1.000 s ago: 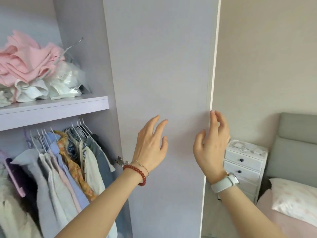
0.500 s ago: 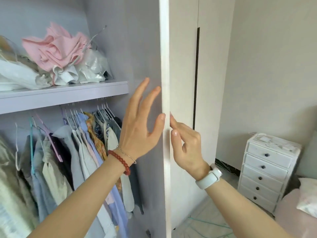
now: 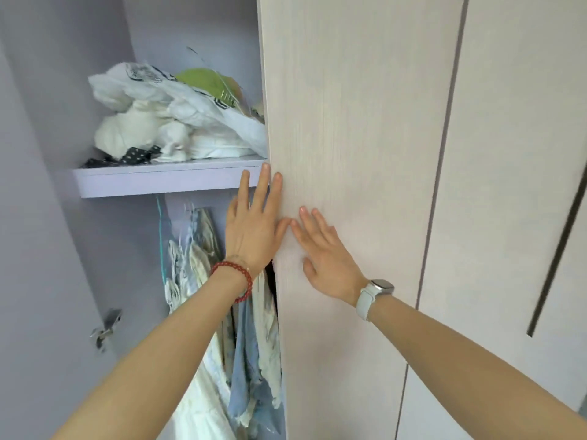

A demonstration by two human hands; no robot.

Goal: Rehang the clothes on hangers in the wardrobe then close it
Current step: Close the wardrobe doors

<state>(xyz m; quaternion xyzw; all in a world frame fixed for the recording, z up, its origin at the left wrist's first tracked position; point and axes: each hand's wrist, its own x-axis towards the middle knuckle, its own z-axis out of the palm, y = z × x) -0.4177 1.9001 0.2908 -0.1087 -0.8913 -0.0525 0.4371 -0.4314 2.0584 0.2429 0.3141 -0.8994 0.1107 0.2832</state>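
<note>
The wardrobe door (image 3: 355, 122), pale wood grain, fills the middle of the view, with its left edge standing just in front of the open compartment. To its right sits another door (image 3: 521, 154) with a dark vertical handle strip (image 3: 554, 258). On the left, the lilac inner wall (image 3: 47, 217) carries a metal hinge (image 3: 103, 328). A shelf (image 3: 165, 182) crosses the far side of the compartment and holds a heap of white and cream bundles (image 3: 178, 122) with a green piece on top. Below the shelf, the clothes (image 3: 247, 360) hang on hangers, pale blue, cream and white, near the door's edge. The right hand (image 3: 324, 255) lies flat on the door face, fingers straight and slightly spread, a white watch (image 3: 373, 293) on the wrist. The left hand (image 3: 254, 227) presses at the door's left edge, fingers straight and close together, a red bead bracelet (image 3: 235, 277) on the wrist.
</note>
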